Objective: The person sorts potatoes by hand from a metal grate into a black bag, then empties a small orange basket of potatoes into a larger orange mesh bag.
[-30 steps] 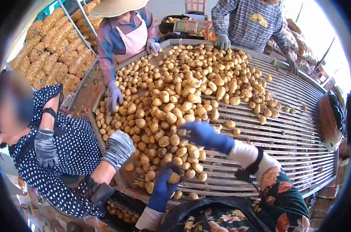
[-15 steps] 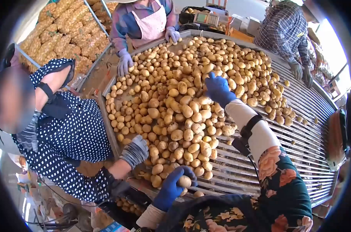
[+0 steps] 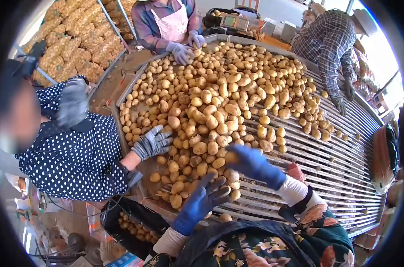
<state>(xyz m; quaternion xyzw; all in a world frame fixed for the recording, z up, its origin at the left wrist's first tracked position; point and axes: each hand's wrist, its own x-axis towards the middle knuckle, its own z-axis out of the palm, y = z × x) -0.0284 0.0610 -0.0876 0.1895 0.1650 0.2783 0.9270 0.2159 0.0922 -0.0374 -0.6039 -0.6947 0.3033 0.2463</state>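
Observation:
A heap of potatoes [image 3: 211, 121] covers much of the slatted metal table [image 3: 309, 174] in front of me. My left hand [image 3: 201, 202], in a blue glove with dark fingers, is open over the near edge of the heap, its fingers spread beside several potatoes. To its right, my right hand [image 3: 254, 165], also blue-gloved, reaches leftward against the heap's right side. A potato [image 3: 231, 157] is right at its fingertips. Motion smears those fingers, so I cannot tell whether they grip it.
At left, a person in a dotted garment [image 3: 79, 151] rests a grey gloved hand [image 3: 153, 143] on the heap. Another person [image 3: 168, 22] works across the table; a third, in plaid [image 3: 329, 49], bends at right. A black-lined crate [image 3: 115, 212] holds potatoes. Filled sacks [image 3: 70, 49] are stacked behind.
My left hand held a potato before; now its fingers are spread without it. My right hand has come back towards me from the heap's middle. The left person's far hand is raised.

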